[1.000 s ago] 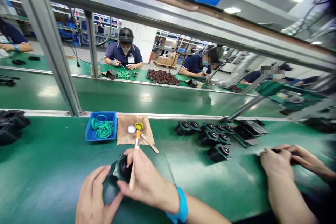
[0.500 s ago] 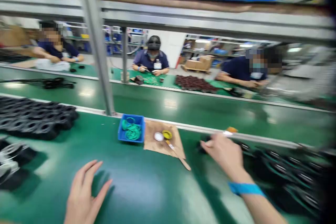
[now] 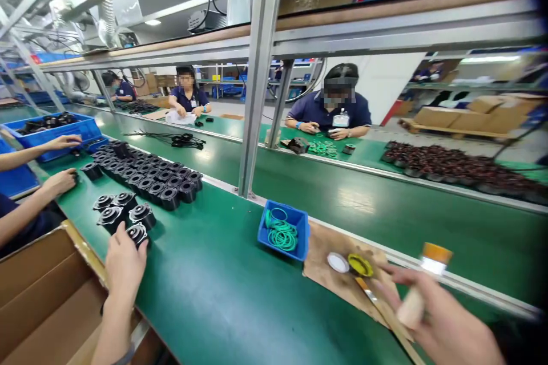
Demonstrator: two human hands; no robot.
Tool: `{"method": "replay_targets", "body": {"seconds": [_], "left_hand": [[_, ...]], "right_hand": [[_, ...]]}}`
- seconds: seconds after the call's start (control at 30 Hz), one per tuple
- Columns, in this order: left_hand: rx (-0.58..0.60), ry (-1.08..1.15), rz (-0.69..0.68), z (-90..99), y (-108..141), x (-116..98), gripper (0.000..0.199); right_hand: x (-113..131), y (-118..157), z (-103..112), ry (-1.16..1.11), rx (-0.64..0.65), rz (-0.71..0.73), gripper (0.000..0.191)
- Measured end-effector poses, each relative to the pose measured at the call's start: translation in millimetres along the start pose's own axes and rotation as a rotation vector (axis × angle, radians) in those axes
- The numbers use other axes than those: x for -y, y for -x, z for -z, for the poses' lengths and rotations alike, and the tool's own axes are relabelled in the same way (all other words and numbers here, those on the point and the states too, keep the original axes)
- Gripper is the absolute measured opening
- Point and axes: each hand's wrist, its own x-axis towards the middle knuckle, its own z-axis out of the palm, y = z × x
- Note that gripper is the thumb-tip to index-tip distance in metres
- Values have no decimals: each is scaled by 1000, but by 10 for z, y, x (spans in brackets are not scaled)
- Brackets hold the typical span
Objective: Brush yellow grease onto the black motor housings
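My left hand [image 3: 125, 259] has its fingers around the nearest black part with a silver top [image 3: 137, 234], beside several similar parts [image 3: 110, 215] on the green table [image 3: 205, 274]. In my right hand [image 3: 440, 313] is a wide brush [image 3: 435, 258] with orange bristles pointing up and a pale wooden handle. Near it lies brown cardboard [image 3: 319, 245], bearing a white round lid [image 3: 338, 262], a yellow-rimmed dish [image 3: 360, 265] and a thin brush [image 3: 367, 291]. To the cardboard's left, a blue bin [image 3: 265, 236] holds green rings [image 3: 282, 235].
Rows of black cylindrical parts [image 3: 149, 174] stand at the back left. Another person's hands [image 3: 62, 181] work at far left by a blue crate [image 3: 81, 125]. An open cardboard box [image 3: 47, 296] sits below left. A metal post [image 3: 256, 80] rises behind the bin; people sit across the bench.
The view has swung left. My left hand has gone from open over the table to the silver-topped part. My right hand, with the wide brush, is now by the cardboard.
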Motion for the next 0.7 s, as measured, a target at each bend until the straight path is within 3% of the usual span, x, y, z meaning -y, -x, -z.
{"method": "replay_targets", "body": {"seconds": [0.1,0.23,0.4,0.53,0.6,0.7], "left_hand": [[130,136,-60,-26,198,-131,64],[403,524,-296,-69,779,-584,49],[490,774,-398,-87,1418,-1071,57],[610,908,-532,-70,1500,-1090,70],[653,979,-567,-75,1473,-1040,73],[682,1057,-511,-109,1458,-982,77]], "right_hand": [[314,-113,-96,-1,77,133,27],[723,-477,-499,94,291,233,15],[908,-768,-1001,186,352,209,20],[919,-806,-1134,188,356,158,26],[922,-810,-1103,158,345,127,27],[973,-790,-948,79,305,73,22]]}}
